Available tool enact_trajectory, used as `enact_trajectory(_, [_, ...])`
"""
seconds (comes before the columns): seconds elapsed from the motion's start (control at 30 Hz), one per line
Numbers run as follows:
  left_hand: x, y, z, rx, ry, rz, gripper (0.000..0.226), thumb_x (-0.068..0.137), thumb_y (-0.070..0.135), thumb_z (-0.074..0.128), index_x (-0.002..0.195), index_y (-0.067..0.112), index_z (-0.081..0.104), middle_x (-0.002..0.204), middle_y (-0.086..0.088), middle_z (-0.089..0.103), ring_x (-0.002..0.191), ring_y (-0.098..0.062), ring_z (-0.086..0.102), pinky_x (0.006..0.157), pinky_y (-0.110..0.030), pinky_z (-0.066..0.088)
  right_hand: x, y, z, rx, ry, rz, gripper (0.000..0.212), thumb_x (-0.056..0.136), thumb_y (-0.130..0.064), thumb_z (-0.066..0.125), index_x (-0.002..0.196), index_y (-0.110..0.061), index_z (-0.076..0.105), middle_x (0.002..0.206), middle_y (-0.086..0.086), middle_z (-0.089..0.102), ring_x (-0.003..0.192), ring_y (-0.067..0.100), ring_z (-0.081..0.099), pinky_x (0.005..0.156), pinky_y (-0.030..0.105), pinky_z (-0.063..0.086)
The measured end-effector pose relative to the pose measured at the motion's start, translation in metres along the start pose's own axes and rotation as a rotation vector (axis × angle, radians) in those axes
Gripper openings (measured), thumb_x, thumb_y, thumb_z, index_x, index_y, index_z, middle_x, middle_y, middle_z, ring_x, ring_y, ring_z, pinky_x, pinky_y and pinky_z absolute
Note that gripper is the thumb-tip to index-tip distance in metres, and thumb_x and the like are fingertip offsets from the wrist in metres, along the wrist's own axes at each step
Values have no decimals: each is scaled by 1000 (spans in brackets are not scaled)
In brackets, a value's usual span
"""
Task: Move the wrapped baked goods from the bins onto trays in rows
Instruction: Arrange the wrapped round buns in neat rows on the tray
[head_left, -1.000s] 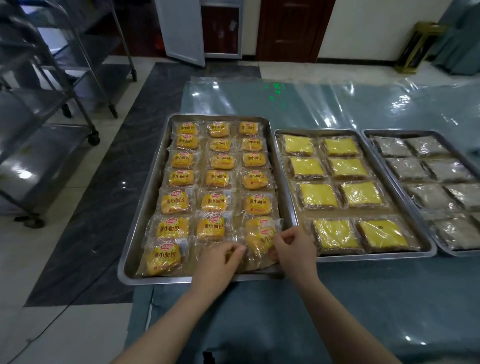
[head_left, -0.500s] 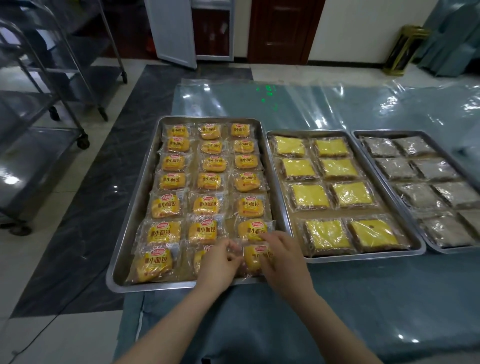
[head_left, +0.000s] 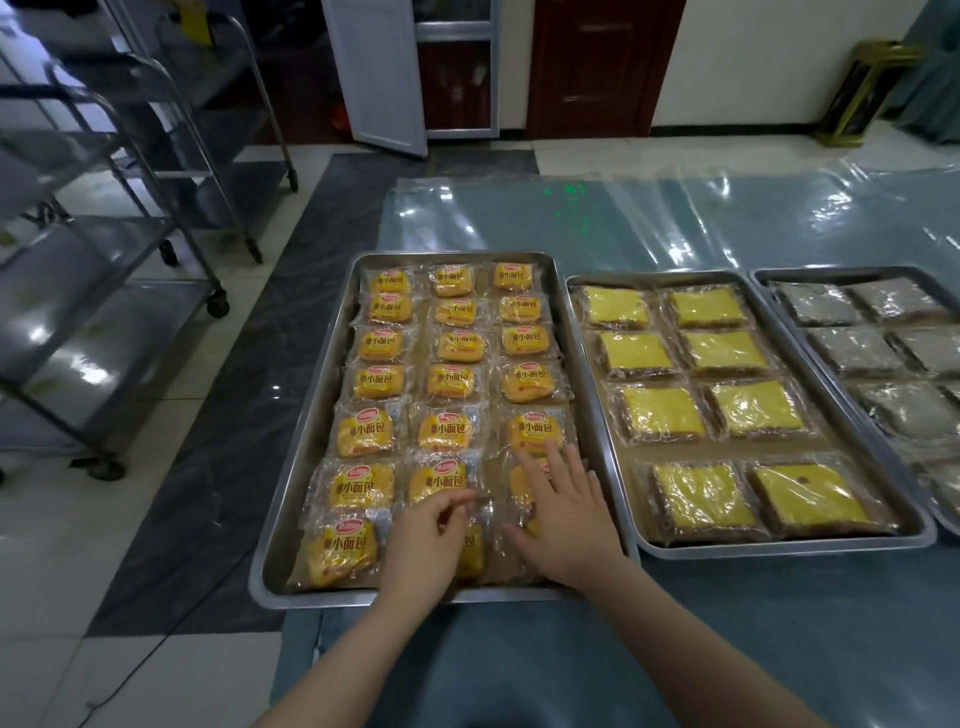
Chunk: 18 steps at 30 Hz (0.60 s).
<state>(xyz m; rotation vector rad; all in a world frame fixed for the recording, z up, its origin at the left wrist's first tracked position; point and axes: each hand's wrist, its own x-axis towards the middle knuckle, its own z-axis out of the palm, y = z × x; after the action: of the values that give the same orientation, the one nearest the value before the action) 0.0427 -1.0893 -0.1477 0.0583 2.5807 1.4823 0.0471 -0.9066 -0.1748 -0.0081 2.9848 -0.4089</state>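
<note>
A steel tray (head_left: 283, 493) on the left holds three columns of small wrapped yellow buns (head_left: 452, 385). My left hand (head_left: 426, 540) rests over the front middle bun (head_left: 471, 553), fingertips pinching the edge of its clear wrapper. My right hand (head_left: 563, 512) lies flat with fingers spread on the front right buns (head_left: 522, 486), which it mostly hides. Neither hand lifts anything.
A second tray (head_left: 784, 543) to the right holds wrapped yellow square cakes, a third tray (head_left: 831, 273) holds grey wrapped ones. All sit on a table under clear plastic sheeting (head_left: 675, 218). Wheeled steel racks (head_left: 104, 291) stand on the floor at left.
Both hands moved forward over the tray's front row. The right hand went from pinching a wrapper to lying flat. The camera view shifted slightly.
</note>
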Motion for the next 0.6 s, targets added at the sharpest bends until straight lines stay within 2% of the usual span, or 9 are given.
enact_trajectory(0.03, [4,-2,1,32,3,31,25,94,22,51,112,35,63,99,25,66,72,8,59,62,-16,50,4,1,3,-24,-13,-15,87,85,-70,32,149,-33,-14,154,1,-25,139,24,-28,112,46,-10])
enact_trajectory(0.07, [10,-4,2,103,6,73,26,95,26,49,117,36,60,115,22,62,91,11,56,80,-18,49,7,2,6,-55,-41,-24,86,86,-72,26,147,-31,-19,154,3,-27,138,25,-29,112,46,-12])
enact_trajectory(0.1, [16,-7,4,219,1,113,30,96,31,46,124,36,55,132,17,52,114,6,48,99,-25,42,9,4,10,-82,-70,-28,85,85,-74,19,145,-30,-24,153,4,-29,139,26,-30,112,46,-13])
enact_trajectory(0.13, [22,-11,7,357,-17,140,36,96,38,42,132,37,47,144,15,38,131,-3,34,110,-34,29,11,5,14,-95,-90,-26,85,84,-75,14,143,-30,-26,153,4,-30,139,26,-29,112,46,-14])
enact_trajectory(0.17, [26,-15,10,492,-50,145,45,96,46,37,140,38,35,151,14,22,140,-10,18,114,-40,15,13,7,16,-95,-99,-19,85,83,-76,12,144,-31,-26,153,4,-31,139,26,-29,112,46,-14])
enact_trajectory(0.27, [32,-28,19,784,-207,101,65,94,59,24,146,36,-10,150,2,-26,139,-22,-25,107,-40,-15,15,8,19,-97,-114,-20,85,84,-76,18,146,-33,-22,151,3,-32,139,28,-30,110,47,-17])
enact_trajectory(0.33, [34,-35,21,845,-292,89,69,94,59,20,140,37,-26,146,-3,-39,132,-24,-38,104,-41,-22,14,9,19,-111,-123,-50,85,84,-76,22,146,-36,-21,152,1,-33,139,30,-30,109,49,-17])
enact_trajectory(0.47, [42,-40,16,851,-450,101,71,92,63,20,135,44,-33,139,-1,-50,126,-26,-46,102,-46,-26,12,12,17,-108,-152,-86,85,81,-79,16,145,-39,-22,151,-6,-33,137,30,-32,109,50,-17])
enact_trajectory(0.6, [44,-41,14,857,-487,120,73,91,64,24,131,49,-35,137,1,-51,125,-25,-47,101,-47,-26,14,7,15,-70,-161,-47,85,77,-82,7,146,-40,-19,152,-7,-31,137,29,-31,109,51,-16])
